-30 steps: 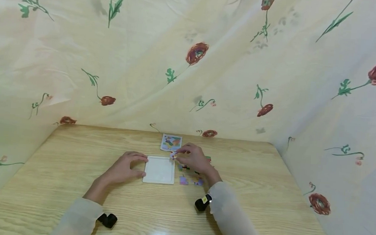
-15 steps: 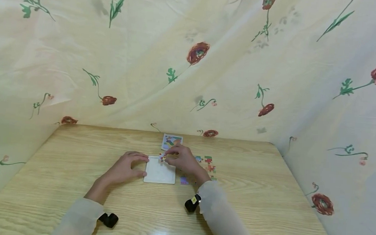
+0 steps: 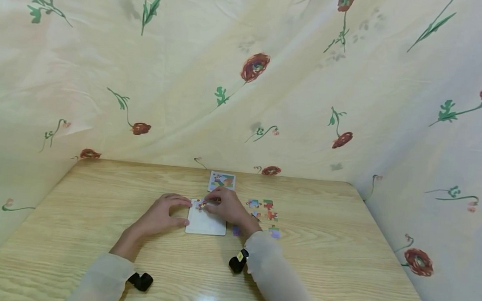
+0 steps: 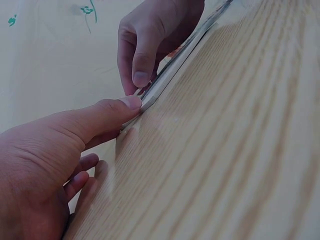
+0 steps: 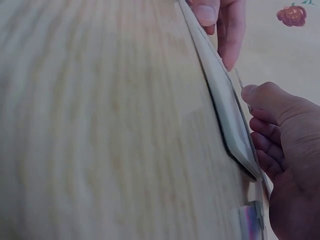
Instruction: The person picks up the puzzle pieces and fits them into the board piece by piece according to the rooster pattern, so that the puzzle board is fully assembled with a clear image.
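A square white puzzle tray (image 3: pixel 206 225) lies flat on the table. My left hand (image 3: pixel 162 215) rests at its left edge, thumb and forefinger spread apart and touching the rim; in the left wrist view the thumb (image 4: pixel 112 112) presses on that edge. Over the tray's upper left part, my right hand (image 3: pixel 229 209) pinches a small colourful jigsaw piece (image 3: pixel 200 206) between thumb and fingertips. Seen from the right wrist, the piece (image 5: pixel 239 82) is edge-on, just above the tray (image 5: pixel 227 110). The right hand hides part of the tray's upper right.
Several loose jigsaw pieces (image 3: pixel 270 215) lie right of the tray, some partly behind the right forearm. A printed picture card (image 3: pixel 223 180) lies beyond the tray. Flowered cloth (image 3: pixel 178 81) hangs behind the wooden table (image 3: pixel 316 267).
My right hand has carried the jigsaw piece leftward from the tray's upper right corner to its upper left part. More loose pieces are uncovered. The left hand has stayed at the tray's edge.
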`<action>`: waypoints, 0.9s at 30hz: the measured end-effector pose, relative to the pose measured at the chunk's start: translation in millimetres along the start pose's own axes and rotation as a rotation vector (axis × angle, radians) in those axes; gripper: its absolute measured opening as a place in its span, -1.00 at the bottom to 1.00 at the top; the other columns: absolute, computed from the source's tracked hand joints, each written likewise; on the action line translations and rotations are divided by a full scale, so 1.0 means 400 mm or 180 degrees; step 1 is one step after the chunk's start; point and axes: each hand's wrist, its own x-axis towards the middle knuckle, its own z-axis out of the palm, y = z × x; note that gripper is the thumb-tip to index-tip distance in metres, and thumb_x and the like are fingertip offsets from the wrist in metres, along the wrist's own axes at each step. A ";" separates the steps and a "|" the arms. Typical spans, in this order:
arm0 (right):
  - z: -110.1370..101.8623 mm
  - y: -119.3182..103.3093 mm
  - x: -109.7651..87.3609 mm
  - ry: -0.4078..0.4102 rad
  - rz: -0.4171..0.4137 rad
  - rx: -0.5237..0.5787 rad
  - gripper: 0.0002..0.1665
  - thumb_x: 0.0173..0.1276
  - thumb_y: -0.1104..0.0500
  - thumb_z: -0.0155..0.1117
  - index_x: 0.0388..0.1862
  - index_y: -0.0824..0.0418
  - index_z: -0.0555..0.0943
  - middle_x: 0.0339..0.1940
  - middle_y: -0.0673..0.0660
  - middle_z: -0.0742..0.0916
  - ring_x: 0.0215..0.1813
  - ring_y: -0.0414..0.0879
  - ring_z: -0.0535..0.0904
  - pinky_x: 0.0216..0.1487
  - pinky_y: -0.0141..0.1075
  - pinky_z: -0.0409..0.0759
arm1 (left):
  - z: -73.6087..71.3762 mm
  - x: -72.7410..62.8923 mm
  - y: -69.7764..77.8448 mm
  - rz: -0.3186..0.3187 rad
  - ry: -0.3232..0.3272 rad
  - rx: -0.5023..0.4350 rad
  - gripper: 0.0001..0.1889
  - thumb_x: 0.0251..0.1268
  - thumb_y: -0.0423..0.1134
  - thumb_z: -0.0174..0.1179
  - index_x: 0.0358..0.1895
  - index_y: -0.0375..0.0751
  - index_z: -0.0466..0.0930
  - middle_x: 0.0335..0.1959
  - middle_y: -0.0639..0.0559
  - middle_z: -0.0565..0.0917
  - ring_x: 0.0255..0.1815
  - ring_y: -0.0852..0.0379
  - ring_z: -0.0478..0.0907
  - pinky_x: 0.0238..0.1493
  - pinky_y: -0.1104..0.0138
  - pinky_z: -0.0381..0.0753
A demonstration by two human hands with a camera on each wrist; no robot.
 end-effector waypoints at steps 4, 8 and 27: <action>0.005 -0.005 -0.002 -0.0043 0.0039 -0.0065 -0.74 0.35 0.18 0.47 -0.02 0.21 0.80 0.02 0.12 0.74 0.07 -0.03 0.68 0.17 -0.18 0.70 | -0.001 -0.001 0.004 -0.0008 0.0012 0.0007 -0.50 0.23 -0.02 0.48 0.25 0.03 0.68 0.38 0.00 0.58 0.52 -0.18 0.31 0.52 -0.27 0.26; 0.008 -0.010 0.000 -0.0099 0.0085 -0.0071 -0.75 0.35 0.16 0.48 -0.02 0.19 0.81 0.04 0.12 0.71 0.10 -0.01 0.67 0.21 -0.15 0.69 | -0.004 -0.004 0.005 -0.0004 0.0020 -0.0005 -0.50 0.23 -0.02 0.49 0.24 0.02 0.68 0.37 0.00 0.58 0.52 -0.17 0.32 0.51 -0.25 0.28; 0.015 -0.024 -0.007 -0.0096 0.0043 -0.0259 -0.72 0.34 0.12 0.50 0.00 0.16 0.81 0.08 0.13 0.69 0.11 0.00 0.62 0.18 -0.15 0.65 | 0.003 -0.002 -0.010 0.0052 0.0036 -0.0060 -0.51 0.22 -0.04 0.50 0.23 0.04 0.70 0.34 0.04 0.61 0.51 -0.16 0.33 0.51 -0.24 0.29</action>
